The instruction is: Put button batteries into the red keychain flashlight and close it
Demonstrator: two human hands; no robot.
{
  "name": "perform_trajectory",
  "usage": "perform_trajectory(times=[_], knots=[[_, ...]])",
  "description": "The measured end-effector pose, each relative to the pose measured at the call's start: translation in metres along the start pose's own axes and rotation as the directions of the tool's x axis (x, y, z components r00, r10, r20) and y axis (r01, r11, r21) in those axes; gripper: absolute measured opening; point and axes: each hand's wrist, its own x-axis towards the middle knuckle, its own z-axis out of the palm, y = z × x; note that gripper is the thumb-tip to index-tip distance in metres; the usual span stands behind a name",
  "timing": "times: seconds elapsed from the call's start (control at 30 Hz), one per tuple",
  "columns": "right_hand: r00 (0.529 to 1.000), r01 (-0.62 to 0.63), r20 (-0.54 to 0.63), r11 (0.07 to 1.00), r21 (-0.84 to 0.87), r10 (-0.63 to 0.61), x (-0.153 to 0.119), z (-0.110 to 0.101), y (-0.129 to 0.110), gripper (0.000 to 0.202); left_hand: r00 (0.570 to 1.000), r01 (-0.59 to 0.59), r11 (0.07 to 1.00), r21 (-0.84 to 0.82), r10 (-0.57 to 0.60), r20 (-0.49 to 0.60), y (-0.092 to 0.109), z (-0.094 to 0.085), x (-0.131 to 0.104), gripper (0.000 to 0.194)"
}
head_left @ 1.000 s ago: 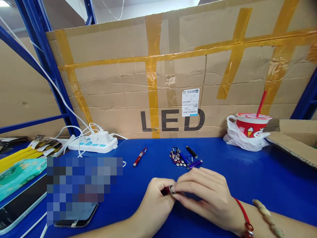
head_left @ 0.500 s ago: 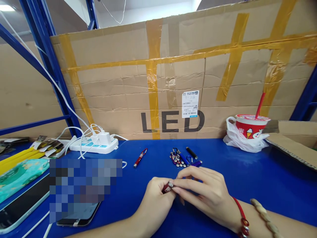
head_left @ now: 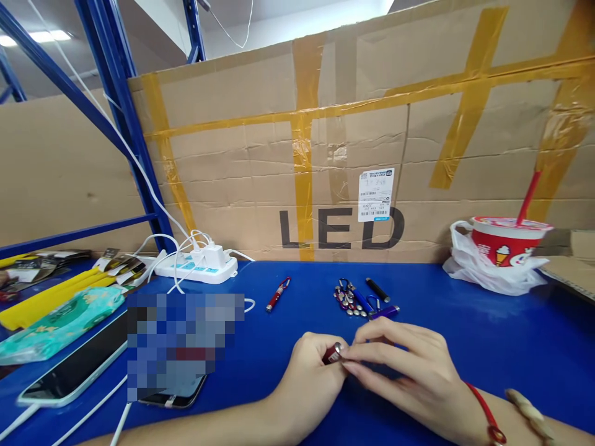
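My left hand is wrapped round a dark red mini flashlight, with its silver end sticking out between thumb and forefinger. The thumb and fingertips of my right hand pinch at that silver end; whether they hold a smaller part there is hidden. Beyond my hands lies a red mini flashlight with a clip. To its right are a blue flashlight, a purple one, a black tube and a cluster of small silver-ended pieces.
A white power strip with cables stands at the back left. Phones, a teal packet and yellow packets lie to the left. A red-and-white cup with a straw sits in a plastic bag at right. Cardboard walls the back.
The whole view has shifted, so things appear further right. My hands keep their grip at the same place, and the flashlight's round silver end shows more plainly.
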Motion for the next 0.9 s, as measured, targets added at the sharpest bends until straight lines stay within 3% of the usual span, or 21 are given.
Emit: perform_trajectory(times=[0.37, 0.57, 0.9], knots=[[0.998, 0.063, 0.023, 0.998, 0.0, -0.063, -0.0006, -0.0003, -0.0026, 0.013, 1.0, -0.007, 0.996, -0.088, 0.006, -0.01, 0.0057, -0.0001, 0.0004, 0.011], [0.998, 0.047, 0.042, 0.998, -0.036, -0.045, -0.0039, 0.0026, 0.0015, 0.013, 1.0, -0.012, 1.0, 0.01, 0.012, -0.025, 0.0052, -0.0007, 0.0007, 0.01], [0.992, 0.096, 0.086, 0.991, -0.094, -0.088, -0.0053, 0.0036, 0.0017, 0.013, 1.0, -0.014, 1.0, 0.021, 0.015, -0.017, -0.0007, -0.0007, 0.0013, 0.011]])
